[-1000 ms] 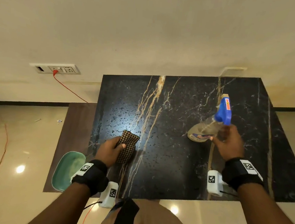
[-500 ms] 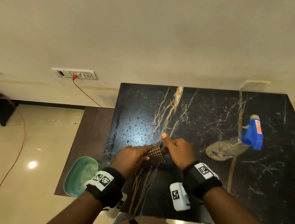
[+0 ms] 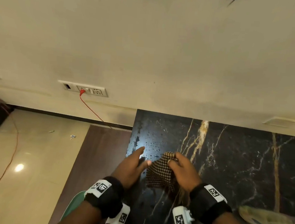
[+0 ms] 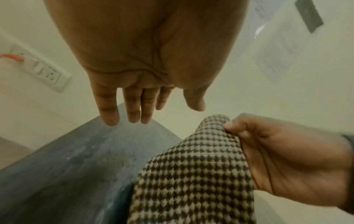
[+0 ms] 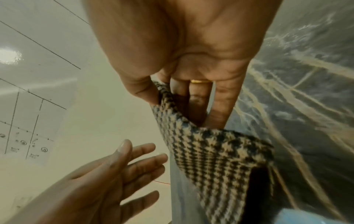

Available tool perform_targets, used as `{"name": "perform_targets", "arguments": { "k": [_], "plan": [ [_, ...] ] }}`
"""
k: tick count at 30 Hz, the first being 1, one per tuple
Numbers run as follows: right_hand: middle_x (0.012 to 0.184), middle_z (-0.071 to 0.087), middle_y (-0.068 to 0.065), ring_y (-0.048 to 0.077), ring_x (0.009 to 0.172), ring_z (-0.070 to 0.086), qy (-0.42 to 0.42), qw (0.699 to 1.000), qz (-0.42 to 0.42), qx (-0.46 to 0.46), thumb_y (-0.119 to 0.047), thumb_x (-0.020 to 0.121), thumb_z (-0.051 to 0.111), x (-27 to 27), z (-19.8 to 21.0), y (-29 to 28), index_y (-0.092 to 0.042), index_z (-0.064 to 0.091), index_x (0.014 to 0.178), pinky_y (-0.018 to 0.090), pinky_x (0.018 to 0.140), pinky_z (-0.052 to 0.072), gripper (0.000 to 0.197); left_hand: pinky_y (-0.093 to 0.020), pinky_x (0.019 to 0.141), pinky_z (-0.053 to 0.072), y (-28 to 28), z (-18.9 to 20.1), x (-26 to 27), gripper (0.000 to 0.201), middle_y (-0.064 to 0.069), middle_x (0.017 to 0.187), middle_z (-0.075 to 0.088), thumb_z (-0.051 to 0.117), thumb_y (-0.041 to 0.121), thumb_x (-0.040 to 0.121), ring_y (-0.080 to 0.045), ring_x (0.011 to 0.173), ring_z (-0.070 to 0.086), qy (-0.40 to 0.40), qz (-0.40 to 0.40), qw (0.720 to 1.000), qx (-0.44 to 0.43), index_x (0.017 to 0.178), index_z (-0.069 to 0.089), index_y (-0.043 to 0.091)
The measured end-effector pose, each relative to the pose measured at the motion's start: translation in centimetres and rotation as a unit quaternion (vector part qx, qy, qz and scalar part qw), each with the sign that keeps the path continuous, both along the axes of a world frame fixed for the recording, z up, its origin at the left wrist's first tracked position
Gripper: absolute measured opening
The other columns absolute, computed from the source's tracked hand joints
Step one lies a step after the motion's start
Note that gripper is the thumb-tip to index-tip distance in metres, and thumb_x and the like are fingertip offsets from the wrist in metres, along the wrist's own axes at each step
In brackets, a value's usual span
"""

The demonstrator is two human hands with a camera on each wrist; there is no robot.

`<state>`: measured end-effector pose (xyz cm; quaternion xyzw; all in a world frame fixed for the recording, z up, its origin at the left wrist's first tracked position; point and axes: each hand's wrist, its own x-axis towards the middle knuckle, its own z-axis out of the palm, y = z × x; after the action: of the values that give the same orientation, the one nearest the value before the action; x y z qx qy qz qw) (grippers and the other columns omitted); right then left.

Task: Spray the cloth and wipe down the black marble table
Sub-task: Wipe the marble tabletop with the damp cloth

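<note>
A brown-and-cream houndstooth cloth hangs over the near left part of the black marble table, which is speckled with droplets. My right hand pinches the cloth's top edge between thumb and fingers, seen close in the right wrist view and in the left wrist view. My left hand is just left of the cloth, fingers straight and spread, holding nothing. The spray bottle lies on its side on the table at the lower right; its head is out of frame.
A dark wooden side surface adjoins the table's left edge, with a green dish on it near my left wrist. A switch panel with a red cable is on the wall. Glossy floor lies to the left.
My right hand left the spray bottle on the table and came over to the cloth. It now holds the cloth alone; my left hand has let go and opened beside it.
</note>
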<state>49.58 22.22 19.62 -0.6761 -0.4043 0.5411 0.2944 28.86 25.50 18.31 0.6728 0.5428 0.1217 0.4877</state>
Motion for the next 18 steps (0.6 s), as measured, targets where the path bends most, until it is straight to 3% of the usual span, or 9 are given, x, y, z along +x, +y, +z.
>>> {"name": "perform_targets", "arguments": {
  "k": [3, 6, 8, 10, 12, 15, 18],
  "plan": [
    [0.103, 0.073, 0.004, 0.017, 0.098, 0.069, 0.013, 1.000, 0.010, 0.022, -0.010, 0.100, 0.050, -0.3, 0.3, 4.1, -0.017, 0.066, 0.107, 0.044, 0.091, 0.056, 0.019, -0.035, 0.113, 0.033, 5.0, -1.2, -0.1, 0.061, -0.003, 0.147, 0.049, 0.043, 0.059, 0.096, -0.016, 0.131, 0.047, -0.069, 0.057, 0.990, -0.112, 0.149, 0.034, 0.028],
    [0.112, 0.070, 0.006, 0.023, 0.106, 0.066, 0.089, 0.996, -0.030, 0.007, -0.011, 0.104, 0.044, -0.3, 0.4, 8.2, -0.018, 0.064, 0.113, 0.042, 0.086, 0.057, 0.023, -0.048, 0.113, 0.035, 9.2, -2.4, 0.1, 0.089, 0.000, 0.140, 0.055, 0.047, 0.089, 0.071, -0.018, 0.127, 0.052, -0.143, 0.105, 0.963, -0.203, 0.137, 0.051, 0.029],
    [0.114, 0.068, 0.006, 0.025, 0.104, 0.065, 0.125, 0.990, -0.066, -0.015, -0.015, 0.105, 0.040, -0.1, 0.2, 10.6, -0.023, 0.061, 0.113, 0.049, 0.081, 0.058, 0.024, -0.049, 0.110, 0.039, 11.5, -2.5, 0.2, 0.077, -0.003, 0.137, 0.058, 0.060, 0.076, 0.073, -0.021, 0.124, 0.054, -0.173, 0.138, 0.944, -0.245, 0.132, 0.055, 0.027],
    [0.113, 0.067, 0.005, 0.025, 0.103, 0.065, 0.125, 0.988, -0.091, -0.027, -0.018, 0.106, 0.038, 0.3, -0.6, 12.5, -0.024, 0.060, 0.111, 0.056, 0.084, 0.056, 0.023, -0.053, 0.105, 0.044, 13.6, -2.3, 0.4, 0.052, -0.009, 0.131, 0.058, 0.071, 0.040, 0.085, -0.028, 0.119, 0.057, -0.206, 0.169, 0.924, -0.274, 0.131, 0.052, 0.025],
    [0.115, 0.067, 0.008, 0.029, 0.106, 0.065, 0.118, 0.986, -0.107, -0.043, -0.018, 0.105, 0.040, 0.6, -1.7, 14.4, -0.023, 0.058, 0.112, 0.062, 0.087, 0.055, 0.020, -0.053, 0.103, 0.047, 15.9, -2.6, 0.8, 0.051, -0.007, 0.125, 0.059, 0.070, 0.009, 0.087, -0.029, 0.116, 0.057, -0.203, 0.177, 0.934, -0.236, 0.132, 0.050, 0.022],
    [0.119, 0.067, 0.014, 0.034, 0.109, 0.065, 0.075, 0.991, -0.105, -0.034, -0.013, 0.094, 0.050, 1.0, -3.9, 17.7, -0.016, 0.057, 0.114, 0.069, 0.086, 0.052, 0.021, -0.044, 0.097, 0.051, 19.0, -3.0, 1.8, 0.058, -0.004, 0.117, 0.059, 0.067, -0.003, 0.085, -0.028, 0.112, 0.060, -0.139, 0.143, 0.974, -0.107, 0.135, 0.048, 0.020],
    [0.113, 0.068, 0.011, 0.033, 0.108, 0.066, 0.006, 0.995, -0.096, 0.015, -0.006, 0.089, 0.058, 1.1, -5.9, 21.3, -0.014, 0.056, 0.116, 0.062, 0.093, 0.053, 0.028, -0.045, 0.095, 0.052, 21.6, -3.9, 2.8, 0.071, -0.001, 0.107, 0.059, 0.070, -0.003, 0.083, -0.024, 0.102, 0.063, -0.099, 0.137, 0.986, -0.015, 0.142, 0.042, 0.024]
  ]
}}
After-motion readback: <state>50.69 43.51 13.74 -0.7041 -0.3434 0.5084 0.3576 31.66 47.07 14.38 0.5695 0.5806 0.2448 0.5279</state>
